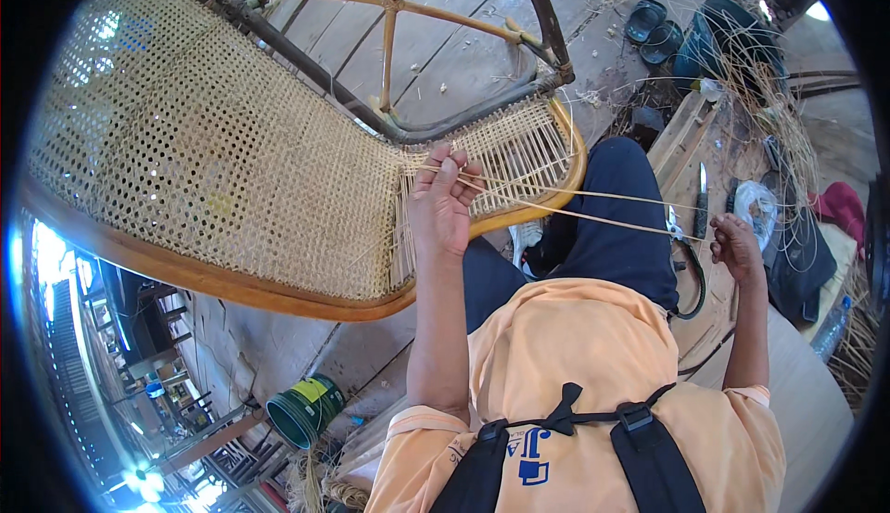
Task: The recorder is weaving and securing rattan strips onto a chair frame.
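Woven cane covers the chair frame: the long panel on the left has a close mesh, while the short end panel has open parallel strands. Over the bend between the two, my left hand is closed, thumb and fingers pinching a thin cane strand. Two lengths of cane stretch from there across my knee to the right. At their far end my right hand, held out to the side, has its fingers curled around the cane. A curved wooden rim edges the end panel.
A knife lies on a wooden board to the right, near scissors and a clear plastic bag. Loose cane tangles around a dark bucket at the far right, beside dark sandals. A green bucket stands at lower left.
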Available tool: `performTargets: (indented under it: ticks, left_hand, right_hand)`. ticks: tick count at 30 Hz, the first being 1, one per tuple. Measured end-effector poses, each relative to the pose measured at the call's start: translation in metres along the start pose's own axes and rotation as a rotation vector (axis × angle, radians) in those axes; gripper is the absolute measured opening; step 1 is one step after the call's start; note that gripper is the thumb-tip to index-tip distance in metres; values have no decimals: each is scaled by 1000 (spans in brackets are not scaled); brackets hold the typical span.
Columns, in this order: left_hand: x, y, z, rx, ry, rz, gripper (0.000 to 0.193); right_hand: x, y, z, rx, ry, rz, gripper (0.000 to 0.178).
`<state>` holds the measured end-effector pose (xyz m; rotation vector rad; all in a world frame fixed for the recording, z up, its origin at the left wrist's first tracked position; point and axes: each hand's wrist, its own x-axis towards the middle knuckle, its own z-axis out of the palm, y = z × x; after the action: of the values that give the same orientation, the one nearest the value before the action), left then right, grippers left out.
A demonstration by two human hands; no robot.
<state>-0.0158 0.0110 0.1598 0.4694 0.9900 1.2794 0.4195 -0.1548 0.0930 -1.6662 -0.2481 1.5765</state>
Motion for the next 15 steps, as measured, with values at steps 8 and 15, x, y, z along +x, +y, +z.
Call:
performTargets:
  ticks: [8,15]
  left_hand:
    - [-10,-38,-8,28,75,-117,17]
    - [-31,-57,34,-5,35,-177,25]
  right_hand:
    - [-16,-59,50,-578,575,-886,28]
    - [-27,-3,239,-825,-278,-750,37]
